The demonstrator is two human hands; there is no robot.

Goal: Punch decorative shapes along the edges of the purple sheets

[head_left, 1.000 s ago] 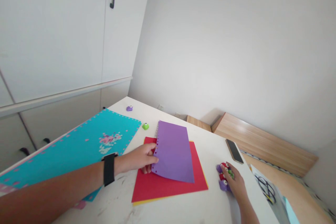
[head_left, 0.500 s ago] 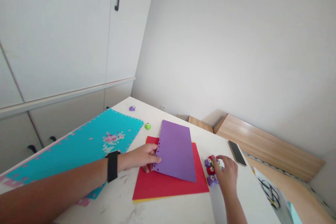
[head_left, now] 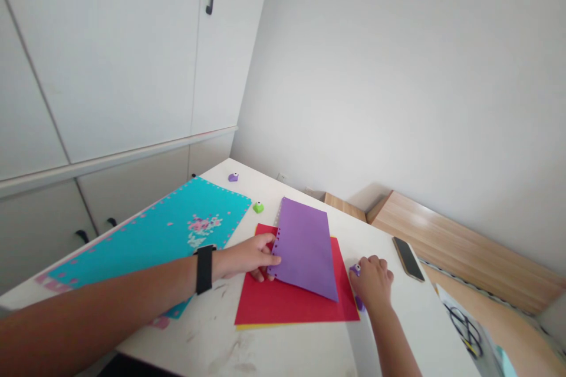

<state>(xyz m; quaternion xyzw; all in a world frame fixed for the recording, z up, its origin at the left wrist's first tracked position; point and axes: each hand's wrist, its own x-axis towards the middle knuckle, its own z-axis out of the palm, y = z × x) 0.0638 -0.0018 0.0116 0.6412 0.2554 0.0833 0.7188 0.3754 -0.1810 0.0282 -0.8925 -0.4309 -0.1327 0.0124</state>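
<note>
My left hand [head_left: 255,257] pinches the punched left edge of a purple paper sheet [head_left: 305,250], which lies tilted on a larger red paper sheet [head_left: 294,303]. A thin yellow sheet [head_left: 265,326] shows beneath the red one. My right hand [head_left: 372,283] is closed over a cluster of small craft punches, beside the red sheet's right edge. Only a purple craft punch [head_left: 355,270] shows clearly, and the hand hides the others.
A teal patterned sheet [head_left: 150,241] lies left of the red sheet on the white table [head_left: 207,341]. A purple punch [head_left: 233,177] and a green punch [head_left: 258,207] stand farther back. A phone [head_left: 408,258] lies near the table's right edge, and white cabinets [head_left: 110,59] rise on the left.
My right hand has slid the punches left toward the red sheet and now covers most of them. My left hand stays on the purple sheet's edge. The view has shifted slightly.
</note>
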